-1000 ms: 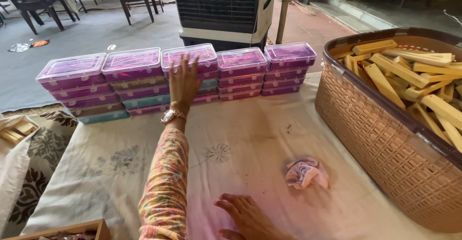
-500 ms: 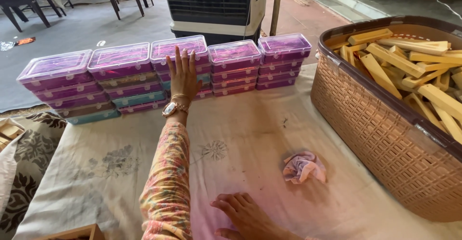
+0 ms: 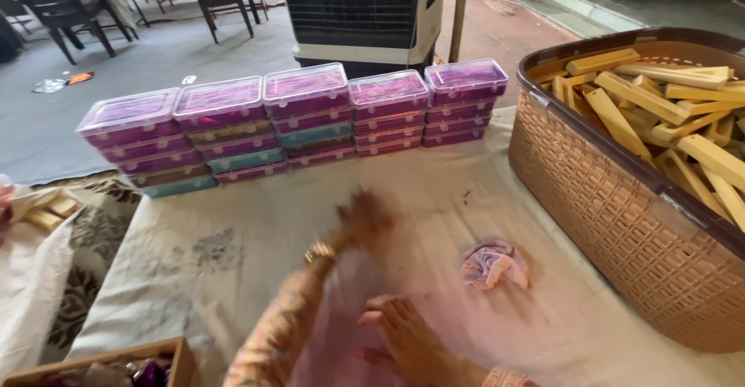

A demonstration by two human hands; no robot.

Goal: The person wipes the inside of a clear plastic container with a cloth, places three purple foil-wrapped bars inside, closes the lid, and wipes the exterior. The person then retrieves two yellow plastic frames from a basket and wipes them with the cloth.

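Left hand [image 3: 363, 215] — blurred, empty, fingers spread, drawn back from the stacked lidded boxes [image 3: 303, 115] now well ahead of it. Right hand [image 3: 407, 339] — flat, fingers spread, pressed on the cloth-covered worktop [image 3: 233, 224]. Crumpled pink cloth [image 3: 495, 264] just beside the right hand; basket of wooden pieces [image 3: 621, 193] farther right.

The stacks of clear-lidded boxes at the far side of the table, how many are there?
5 stacks, side by side in one row along the far table edge: the leftmost, then, and the rightmost nearest the basket. None looks hidden.
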